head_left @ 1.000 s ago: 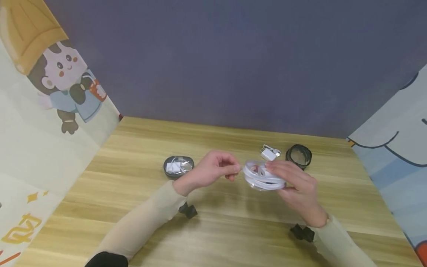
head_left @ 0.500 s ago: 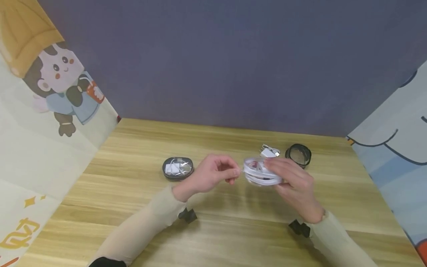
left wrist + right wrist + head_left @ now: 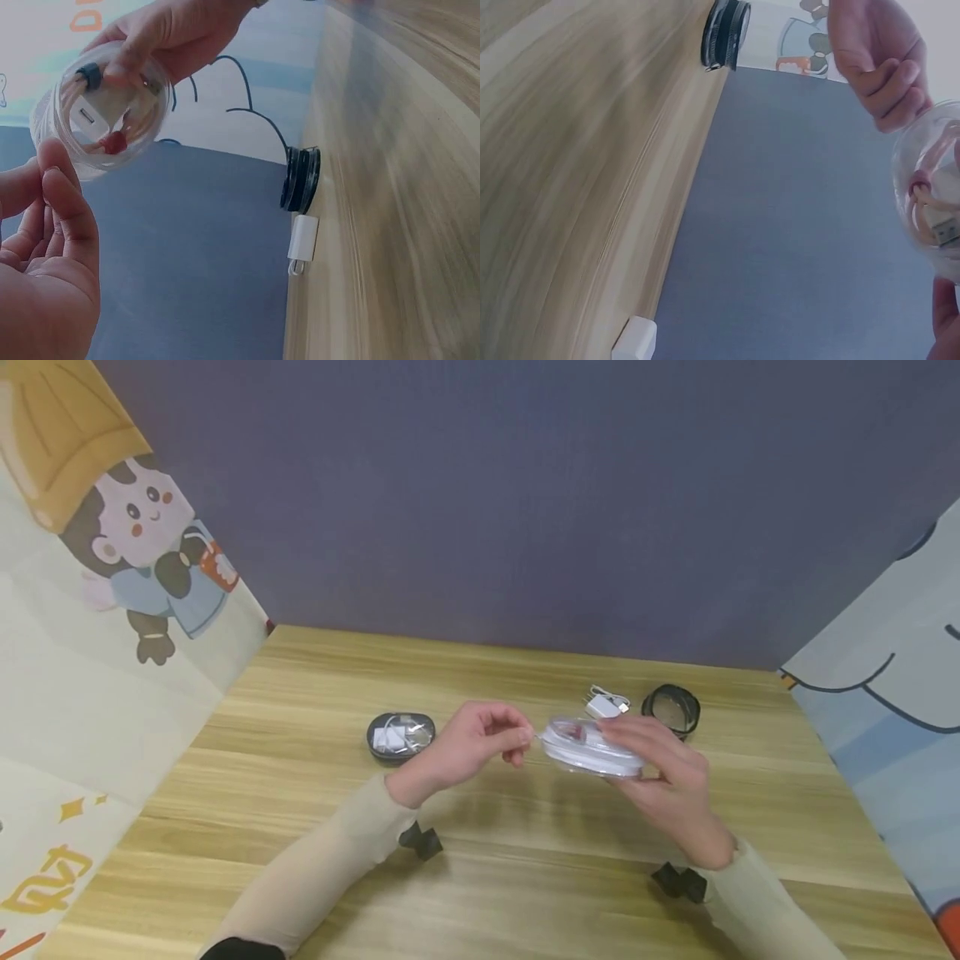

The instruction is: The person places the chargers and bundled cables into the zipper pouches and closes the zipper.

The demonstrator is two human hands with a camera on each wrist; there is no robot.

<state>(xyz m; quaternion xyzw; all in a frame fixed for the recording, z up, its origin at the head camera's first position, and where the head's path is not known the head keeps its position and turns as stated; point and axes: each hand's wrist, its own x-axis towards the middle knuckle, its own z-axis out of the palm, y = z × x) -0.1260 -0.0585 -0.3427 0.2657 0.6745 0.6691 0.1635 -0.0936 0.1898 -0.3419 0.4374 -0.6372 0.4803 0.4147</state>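
Observation:
A clear oval case [image 3: 577,753] with white edging is held above the table by my right hand [image 3: 667,777], fingers on top and thumb below. Through its clear side, the left wrist view shows a white charger plug [image 3: 94,114] and a cable with a red tie [image 3: 114,142]. My left hand [image 3: 480,743] pinches a thin pull at the case's left end, probably a zipper pull; the fingertips mostly hide it. In the right wrist view the case [image 3: 904,172] is cut off by the frame edge.
Behind the hands on the wooden table [image 3: 495,877] lie a white charger with cable [image 3: 606,703] and, to its right, a round black-rimmed case [image 3: 672,710]. Left of them is a black-rimmed case with a charger inside [image 3: 401,737]. A dark panel [image 3: 480,510] stands behind.
The case has tilted slightly, and the dark gap seen between its white bands no longer shows. My left hand has shifted a little leftward, still pinching the pull.

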